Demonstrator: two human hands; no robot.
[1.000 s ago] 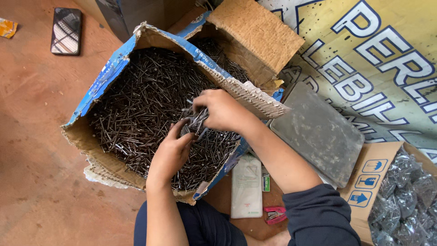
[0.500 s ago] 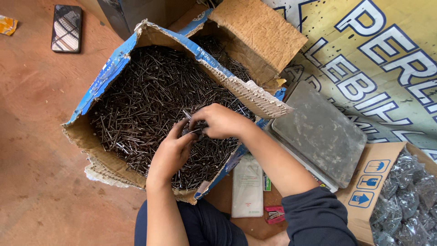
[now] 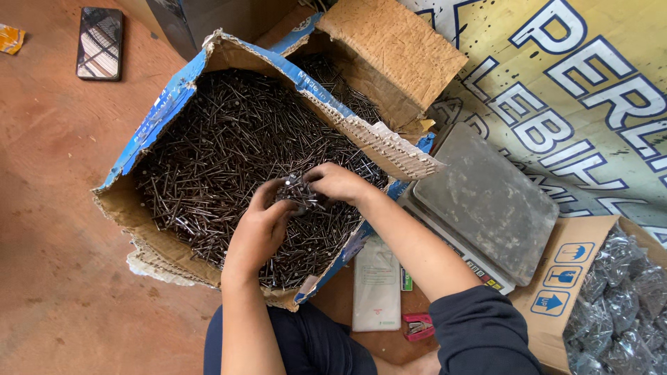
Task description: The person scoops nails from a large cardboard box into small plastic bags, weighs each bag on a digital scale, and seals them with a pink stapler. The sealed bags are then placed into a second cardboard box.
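Both hands work inside the torn blue-and-brown carton (image 3: 149, 114), which is filled with loose dark nails (image 3: 222, 132) lying in every direction. Left hand (image 3: 258, 232) cups a small bundle of nails (image 3: 297, 196) from the near side, fingers curled and pressed together around it; right hand (image 3: 338, 182) meets it from the far right, fingertips pinching the heads of the same bundle. The bundle sits just above the heap, in the near-right part of the carton. Judgement: the step is gathering and squaring up a handful. To do it well, keep the points all facing one way, tap the heads level against the right fingertips, and grip around the shanks so no point presses into the palm. Stray nails crossing the bundle should be shaken off over the carton. A grey weighing scale (image 3: 486, 201) stands just right of the carton, on the printed banner (image 3: 590, 90); a phone (image 3: 100, 43) lies on the floor at far left.
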